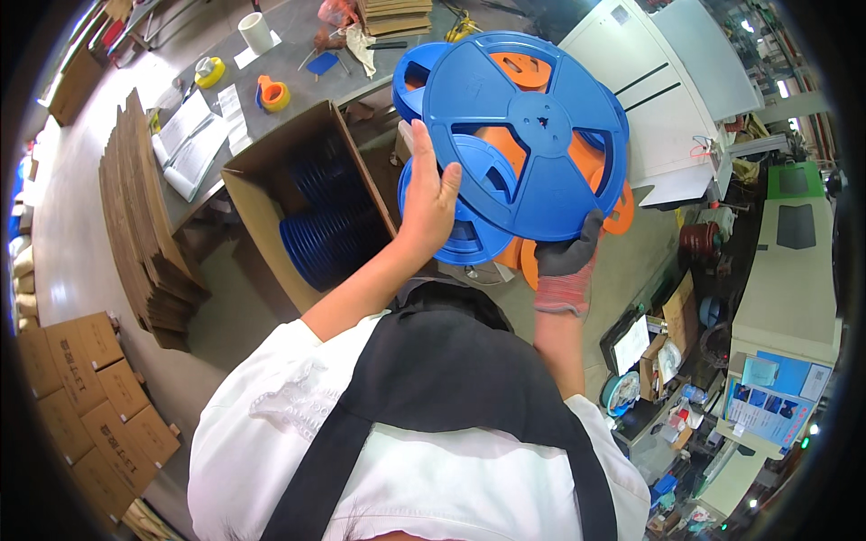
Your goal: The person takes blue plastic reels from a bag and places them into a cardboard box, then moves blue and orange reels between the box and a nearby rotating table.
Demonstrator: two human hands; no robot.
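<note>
A large blue plastic reel point(545, 149) with wide cut-out windows is tilted up in front of me. My right hand point(568, 266), in a grey and red glove, grips its lower right rim. Bare and with fingers stretched out, my left hand point(430, 198) lies flat along the reel's left edge; whether it bears any weight I cannot tell. Behind and below are more blue reels point(483, 245) and orange reels point(620, 216), partly hidden by the raised one. To the left, an open cardboard box point(262, 225) holds several blue reels point(311, 252) stacked on edge.
Flattened cartons point(135, 216) lean at the left of the grey table point(293, 63). On it are tape rolls point(273, 94), a white roll point(256, 33) and papers point(191, 144). A white machine point(645, 90) stands at the far right. Closed cartons point(99, 397) are stacked lower left.
</note>
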